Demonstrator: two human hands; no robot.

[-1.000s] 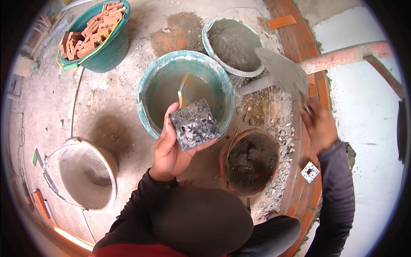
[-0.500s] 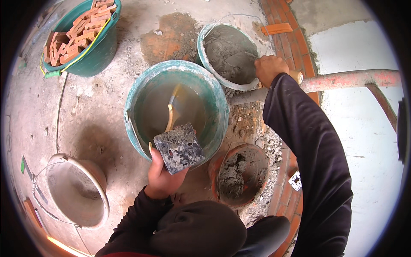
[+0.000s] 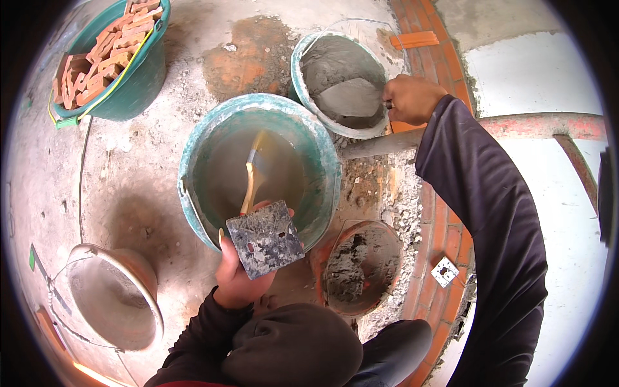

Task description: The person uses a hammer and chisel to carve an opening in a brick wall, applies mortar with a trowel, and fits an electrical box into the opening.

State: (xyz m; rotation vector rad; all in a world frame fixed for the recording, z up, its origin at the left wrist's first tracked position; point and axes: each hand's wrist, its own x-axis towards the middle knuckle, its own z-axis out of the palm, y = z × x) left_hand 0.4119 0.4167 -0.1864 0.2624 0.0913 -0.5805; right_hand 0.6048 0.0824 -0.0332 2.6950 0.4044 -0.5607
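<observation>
My left hand grips a square dark plate from below, its top smeared with grey mortar and pierced by small slots. Just beyond it stands a large green bucket of cloudy water, where a wooden-handled brush leans half under the surface. At the far right my right hand is closed on a trowel, its handle mostly hidden by the fingers. The trowel's grey, mortar-coated blade lies inside a smaller green bucket of wet mortar.
Broken bricks fill a green tub at far left. A pale bucket stands near left; an orange bucket with mortar sits near my knee. A rusty pipe crosses the right. A white square fitting lies by the brick strip.
My right hand has turned and shifted slightly right; the trowel blade now shows in the mortar, and its wooden handle end is no longer visible. The plate has moved slightly nearer and tilted.
</observation>
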